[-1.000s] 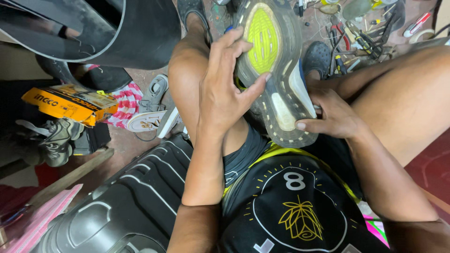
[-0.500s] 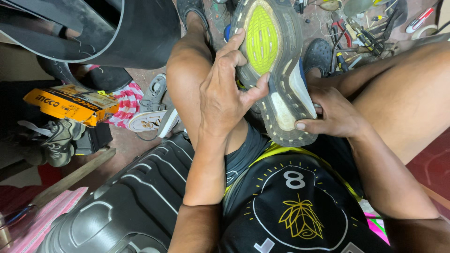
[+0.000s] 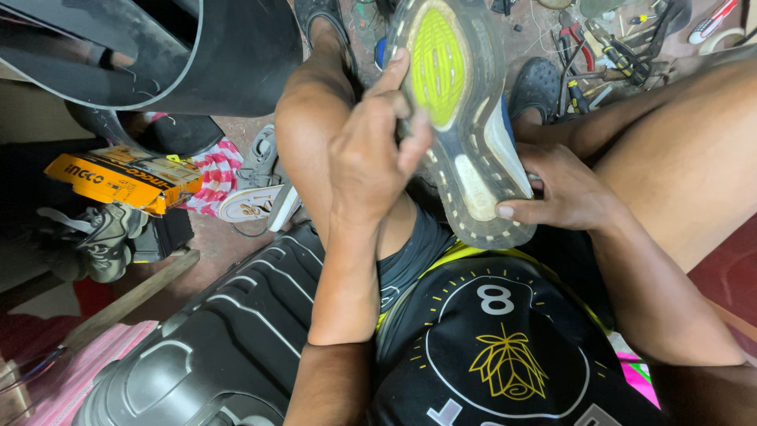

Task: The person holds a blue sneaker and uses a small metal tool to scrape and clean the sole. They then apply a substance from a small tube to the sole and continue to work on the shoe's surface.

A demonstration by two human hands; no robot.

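1. A seated person holds a worn running shoe [image 3: 465, 118] sole-up between the knees, its grey outsole with a yellow-green forefoot patch facing the head camera.
2. The shoe's long axis runs from the toe at the top of the view down to the heel just above the lap — tilted slightly, heel toward the person's right.
3. The left hand [image 3: 374, 158] lies on the shoe's left edge at mid-sole, fingers curled closed over the rim and thumb pressed onto the sole beside the yellow-green patch.
4. The right hand [image 3: 564, 193] clasps the heel end from the other side, thumb flat on the lower outsole edge, fingers wrapped behind and out of sight — both hands touch the shoe, the right one nearer the heel.
5. To the left, on the floor, a flat orange-and-yellow carton [image 3: 122, 177] with dark lettering lies tilted beside a red-and-white striped cloth [image 3: 213, 173].
6. A dark ribbed hard-shell suitcase [image 3: 213, 347] lies at lower left; hand tools [image 3: 607, 55] are scattered at upper right, well apart from the shoe.
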